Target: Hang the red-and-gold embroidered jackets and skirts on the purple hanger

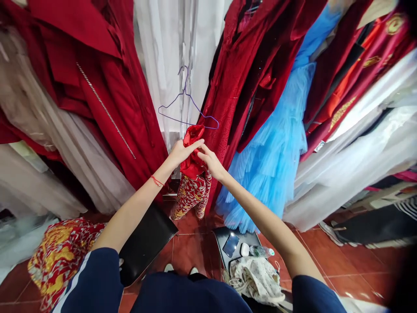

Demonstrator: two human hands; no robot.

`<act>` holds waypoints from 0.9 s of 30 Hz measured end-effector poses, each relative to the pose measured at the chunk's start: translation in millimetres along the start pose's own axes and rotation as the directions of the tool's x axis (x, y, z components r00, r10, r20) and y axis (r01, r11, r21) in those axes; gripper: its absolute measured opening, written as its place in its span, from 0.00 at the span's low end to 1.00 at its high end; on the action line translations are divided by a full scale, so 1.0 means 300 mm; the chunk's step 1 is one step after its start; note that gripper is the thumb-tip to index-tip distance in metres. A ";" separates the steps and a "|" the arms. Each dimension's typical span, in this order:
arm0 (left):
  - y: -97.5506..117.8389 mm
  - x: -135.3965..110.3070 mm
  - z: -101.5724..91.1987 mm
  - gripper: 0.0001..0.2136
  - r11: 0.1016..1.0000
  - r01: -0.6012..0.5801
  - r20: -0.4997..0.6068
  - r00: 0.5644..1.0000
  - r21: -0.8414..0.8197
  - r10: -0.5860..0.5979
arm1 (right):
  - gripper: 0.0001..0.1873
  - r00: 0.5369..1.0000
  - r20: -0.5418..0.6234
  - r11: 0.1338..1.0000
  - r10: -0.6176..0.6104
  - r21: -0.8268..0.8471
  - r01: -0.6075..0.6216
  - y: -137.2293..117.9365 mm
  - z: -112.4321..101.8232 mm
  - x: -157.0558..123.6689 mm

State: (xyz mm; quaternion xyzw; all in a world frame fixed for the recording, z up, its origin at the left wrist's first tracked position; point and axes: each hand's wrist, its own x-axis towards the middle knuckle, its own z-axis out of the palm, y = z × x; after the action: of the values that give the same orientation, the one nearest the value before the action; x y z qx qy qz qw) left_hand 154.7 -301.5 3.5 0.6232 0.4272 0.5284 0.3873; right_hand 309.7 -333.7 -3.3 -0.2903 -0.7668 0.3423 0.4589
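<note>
A red garment (193, 165) with a patterned red-and-gold lower part hangs folded over the bar of a purple wire hanger (186, 108), in front of white fabric. My left hand (182, 151) grips the red cloth on its left side. My right hand (211, 161) pinches the same cloth from the right. A red string circles my left wrist. Both hands are closed on the garment just below the hanger's bar.
Red dresses (107, 95), a blue tulle dress (276, 143) and white gowns (358, 148) hang all around. A red-and-gold garment (58, 256) lies at lower left beside a black stool (146, 241). Another stool (224, 237) carries a phone, a bottle and a bag. The floor is red tile.
</note>
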 end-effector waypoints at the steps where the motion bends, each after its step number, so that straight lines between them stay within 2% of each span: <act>1: 0.007 -0.010 -0.027 0.14 1.000 0.003 -0.023 1.000 0.026 -0.002 | 0.24 0.999 0.040 0.997 -0.030 0.078 0.026 0.014 0.005 0.011; 3: 0.018 -0.033 -0.095 0.12 0.996 0.018 -0.079 0.997 0.084 -0.011 | 0.27 0.990 0.121 0.985 -0.079 0.162 0.059 0.045 0.044 0.027; 5: 0.033 -0.068 -0.183 0.10 0.993 0.024 -0.176 0.984 0.117 -0.003 | 0.35 0.978 0.176 0.988 -0.114 0.126 0.093 0.078 0.129 0.025; 8: 0.067 -0.163 -0.352 0.09 0.998 0.052 -0.329 0.944 0.045 -0.035 | 0.57 0.966 0.190 0.981 -0.176 -0.044 0.188 0.139 0.324 -0.026; 9: 0.079 -0.208 -0.414 0.10 0.998 0.061 -0.375 0.925 -0.001 -0.057 | 0.59 0.966 0.180 0.973 -0.188 -0.099 0.208 0.160 0.396 -0.050; 11: 0.100 -0.319 -0.541 0.11 0.994 0.077 -0.448 0.888 -0.083 -0.106 | 0.53 0.970 0.176 0.966 -0.168 -0.168 0.198 0.194 0.538 -0.093; 13: 0.112 -0.451 -0.666 0.13 0.987 0.096 -0.514 0.845 -0.126 -0.148 | 0.45 0.959 0.237 0.961 -0.154 -0.190 0.201 0.201 0.670 -0.112; 15: 0.114 -0.595 -0.791 0.16 0.982 0.122 -0.584 0.790 -0.147 -0.186 | 0.42 0.933 0.324 0.953 -0.154 -0.199 0.227 0.173 0.799 -0.107; 18: 0.097 -0.817 -0.991 0.20 0.975 0.148 -0.684 0.696 -0.163 -0.220 | 0.40 0.897 0.417 0.943 -0.144 -0.217 0.252 0.079 1.008 -0.085; 20: 0.070 -0.963 -1.145 0.21 0.973 0.162 -0.735 0.639 -0.162 -0.229 | 0.39 0.878 0.461 0.943 -0.131 -0.214 0.253 0.002 1.174 -0.085; 23: -0.006 -1.194 -1.414 0.21 0.961 0.204 -0.799 0.539 -0.185 -0.268 | 0.37 0.852 0.505 0.957 -0.141 -0.152 0.248 -0.093 1.464 -0.122; 25: -0.079 -1.358 -1.598 0.18 0.913 0.349 -0.803 0.470 -0.212 -0.366 | 0.34 0.806 0.547 0.960 -0.226 -0.018 0.281 -0.119 1.656 -0.162; 26: -0.119 -1.440 -1.682 0.16 0.854 0.480 -0.811 0.406 -0.201 -0.420 | 0.34 0.756 0.585 0.947 -0.292 0.064 0.316 -0.116 1.740 -0.184; 27: -0.159 -1.517 -1.757 0.16 0.753 0.639 -0.825 0.333 -0.158 -0.456 | 0.34 0.695 0.628 0.927 -0.349 0.125 0.353 -0.103 1.809 -0.206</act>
State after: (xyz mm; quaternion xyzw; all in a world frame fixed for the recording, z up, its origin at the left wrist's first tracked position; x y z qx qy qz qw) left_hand -407.5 -697.7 -115.6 0.1511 0.7895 0.5479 0.2316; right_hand -158.9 -539.3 -197.1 -0.0056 -0.9185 0.3245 0.2258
